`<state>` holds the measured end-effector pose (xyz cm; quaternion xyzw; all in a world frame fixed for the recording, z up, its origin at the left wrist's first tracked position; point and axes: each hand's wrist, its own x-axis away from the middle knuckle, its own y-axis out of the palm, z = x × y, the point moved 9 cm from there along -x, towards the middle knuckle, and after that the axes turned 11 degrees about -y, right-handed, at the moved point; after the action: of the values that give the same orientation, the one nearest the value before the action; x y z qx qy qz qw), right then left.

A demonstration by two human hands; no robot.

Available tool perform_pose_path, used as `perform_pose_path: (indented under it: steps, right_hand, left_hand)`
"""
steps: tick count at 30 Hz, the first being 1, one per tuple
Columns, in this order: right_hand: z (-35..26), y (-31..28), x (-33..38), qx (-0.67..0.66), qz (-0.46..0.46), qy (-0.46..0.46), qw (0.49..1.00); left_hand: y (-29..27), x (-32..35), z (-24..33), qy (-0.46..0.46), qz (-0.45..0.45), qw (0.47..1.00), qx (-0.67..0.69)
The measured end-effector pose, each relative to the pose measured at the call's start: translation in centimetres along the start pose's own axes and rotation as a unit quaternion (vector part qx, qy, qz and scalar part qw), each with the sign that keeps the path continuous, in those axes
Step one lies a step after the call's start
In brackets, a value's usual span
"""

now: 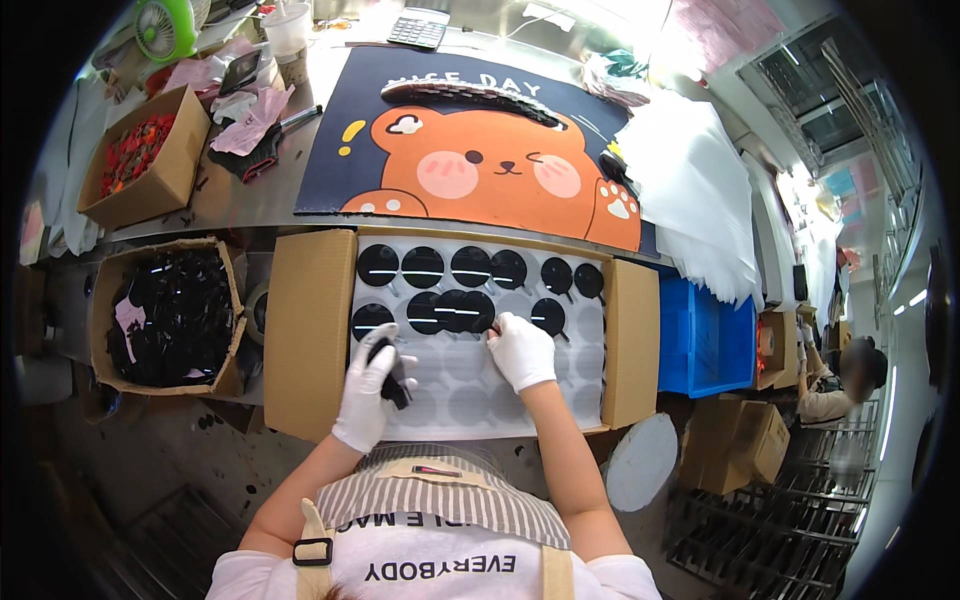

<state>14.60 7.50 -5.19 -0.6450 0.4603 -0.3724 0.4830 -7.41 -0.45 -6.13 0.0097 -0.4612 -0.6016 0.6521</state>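
In front of me lies an open cardboard box with a translucent white sheet inside it. Two rows of glossy round black discs, each with a short stem, rest on its far half; faint round shapes show through the near half. My left hand, in a white glove, is closed around several black pieces that look like the same discs, over the box's left side. My gloved right hand pinches the edge of a black disc in the nearer row, where discs overlap.
A carton of black pieces stands left, and a box of red pieces behind it. Beyond lies a bear-printed mat with a dark strip on it. White sheets and a blue bin are right; another person works farther off.
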Motion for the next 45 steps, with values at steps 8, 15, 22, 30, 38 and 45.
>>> perform_pose_path:
  steps: [8, 15, 22, 30, 38, 45]
  right_hand:
    - [5.2, -2.7, 2.1, 0.008, 0.009, 0.061, 0.998]
    - [1.2, -1.9, 5.2, -0.379, -0.007, 0.049, 0.924]
    - [-5.2, 2.3, 5.9, -0.535, -0.187, 0.125, 0.815]
    - [-7.2, 3.7, 5.7, -0.48, -0.24, 0.097, 0.838]
    - [-9.3, 2.3, 4.5, -0.45, -0.208, 0.063, 0.866]
    - [-11.6, 1.4, 2.5, -0.248, -0.148, -0.088, 0.953]
  left_hand:
    - [5.4, -3.6, -3.8, -0.048, -0.062, 0.992, -0.102]
    - [5.9, -3.0, -2.8, 0.092, -0.035, 0.994, -0.051]
    - [4.5, -1.6, -2.5, 0.114, -0.049, 0.987, -0.102]
    - [2.7, -1.0, -1.8, 0.11, -0.029, 0.989, -0.091]
    - [0.9, -0.4, -1.9, 0.047, -0.044, 0.993, 0.098]
    - [-4.1, 1.8, 5.8, 0.155, 0.066, 0.972, 0.165]
